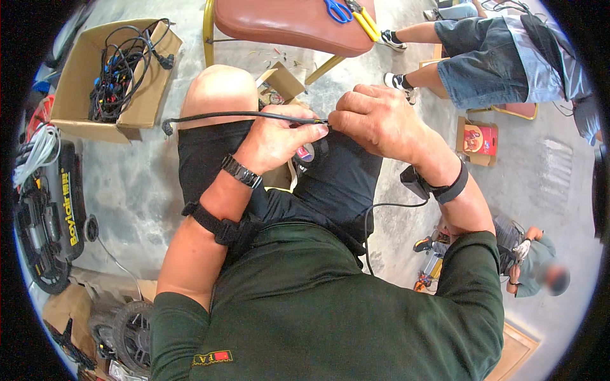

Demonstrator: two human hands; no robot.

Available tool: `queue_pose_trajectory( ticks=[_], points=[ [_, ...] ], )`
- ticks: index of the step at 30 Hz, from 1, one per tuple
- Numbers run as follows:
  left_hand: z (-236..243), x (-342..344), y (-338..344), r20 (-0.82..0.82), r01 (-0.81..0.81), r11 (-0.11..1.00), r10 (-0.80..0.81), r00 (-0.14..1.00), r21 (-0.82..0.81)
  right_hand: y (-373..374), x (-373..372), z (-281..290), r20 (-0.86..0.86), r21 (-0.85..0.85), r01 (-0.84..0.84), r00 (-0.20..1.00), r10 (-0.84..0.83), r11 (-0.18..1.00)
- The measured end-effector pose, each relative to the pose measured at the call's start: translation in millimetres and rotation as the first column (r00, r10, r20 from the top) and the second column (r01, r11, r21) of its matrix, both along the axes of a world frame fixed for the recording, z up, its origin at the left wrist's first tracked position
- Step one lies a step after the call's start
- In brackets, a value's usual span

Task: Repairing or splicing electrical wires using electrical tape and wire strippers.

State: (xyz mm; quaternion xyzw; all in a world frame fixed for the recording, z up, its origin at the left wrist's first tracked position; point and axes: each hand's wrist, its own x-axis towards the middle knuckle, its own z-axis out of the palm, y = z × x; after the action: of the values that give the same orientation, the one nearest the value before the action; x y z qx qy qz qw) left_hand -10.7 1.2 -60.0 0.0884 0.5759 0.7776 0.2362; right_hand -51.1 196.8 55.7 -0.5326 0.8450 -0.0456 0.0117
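Observation:
A black cable (219, 115) runs from a small plug-like end at the left across to both hands. My left hand (276, 141) is closed on it, thumb and forefinger pinching near its right end. There the sheath stops and thin wires, one yellowish, show between the hands. My right hand (378, 124) is closed in a pinch beside the left fingertips, at these wires. Its fingers hide exactly what they grip. Just below the fingertips, against my dark shorts, part of a dark round roll (306, 153) with a coloured label shows.
Ahead stands a brown padded chair (286, 25) carrying blue-handled scissors (338, 10) and a yellow-handled hand tool (365, 25). A cardboard box of tangled cables (76, 105) sits left. Beyond my knees is a small open carton (283, 82). Other people are at the right; wheels (133, 336) lie lower left.

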Motion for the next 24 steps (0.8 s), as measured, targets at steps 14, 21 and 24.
queue_pose_trajectory(
  ticks=[14, 21, 24],
  points=[
    [-17.4, 0.4, 7.6, -0.136, -0.073, 0.997, 0.07, 0.988, -0.013, -19.6, -4.3, -2.4, 0.152, -0.033, -0.083, 0.985, 0.088, 0.996],
    [-10.4, -0.3, 5.4, -0.002, -0.027, 0.997, 0.027, 1.0, 0.075, -28.9, -19.3, -4.9, 0.447, -0.004, 0.173, 0.881, -0.153, 0.985],
    [-4.3, -0.2, 4.3, 0.008, -0.025, 0.999, 0.024, 1.0, 0.048, -24.6, -23.6, -11.5, 0.495, 0.031, 0.27, 0.833, -0.249, 0.962]
  ],
)
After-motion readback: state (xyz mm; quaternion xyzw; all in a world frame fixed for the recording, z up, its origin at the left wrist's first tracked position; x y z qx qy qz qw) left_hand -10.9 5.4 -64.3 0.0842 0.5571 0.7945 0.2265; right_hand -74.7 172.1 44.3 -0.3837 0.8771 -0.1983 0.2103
